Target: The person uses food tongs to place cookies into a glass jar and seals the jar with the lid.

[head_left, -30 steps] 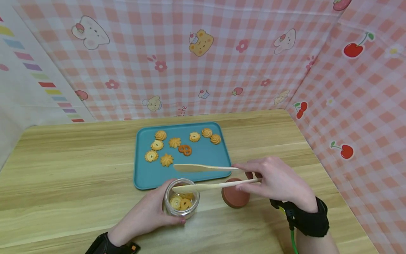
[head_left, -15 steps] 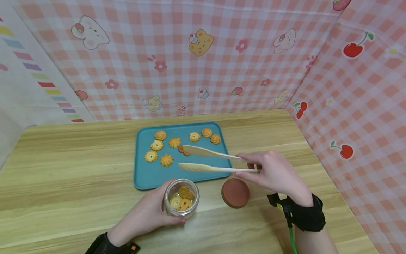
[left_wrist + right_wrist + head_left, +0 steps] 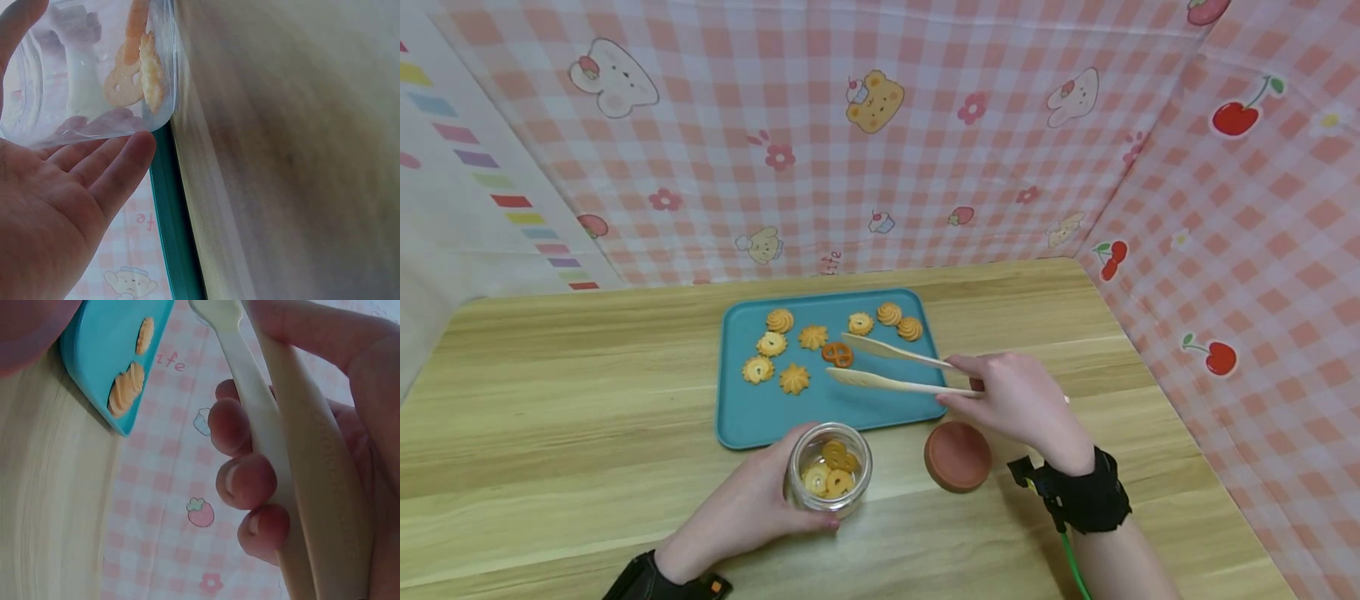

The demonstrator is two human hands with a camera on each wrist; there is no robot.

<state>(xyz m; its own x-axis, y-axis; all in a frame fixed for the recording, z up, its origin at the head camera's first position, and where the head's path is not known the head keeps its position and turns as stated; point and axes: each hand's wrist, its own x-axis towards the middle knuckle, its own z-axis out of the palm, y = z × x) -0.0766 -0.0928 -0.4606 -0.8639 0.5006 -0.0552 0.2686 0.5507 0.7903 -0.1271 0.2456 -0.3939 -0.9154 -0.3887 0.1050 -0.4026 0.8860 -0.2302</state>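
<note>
Over the teal tray (image 3: 760,422), the tongs (image 3: 887,382) now stand spread with their tips on either side of the pretzel (image 3: 838,355), which lies near the tray's middle, whereas a second ago one tip was above the mouth of the clear jar (image 3: 831,505). The right hand (image 3: 1018,406), clamped on the tongs just off the tray's right edge, has shifted toward the tray, leaving the brown lid (image 3: 957,456) by its near right corner wholly uncovered. Apart from it, the left hand (image 3: 762,493) stays wrapped round the jar at the tray's near edge.
</note>
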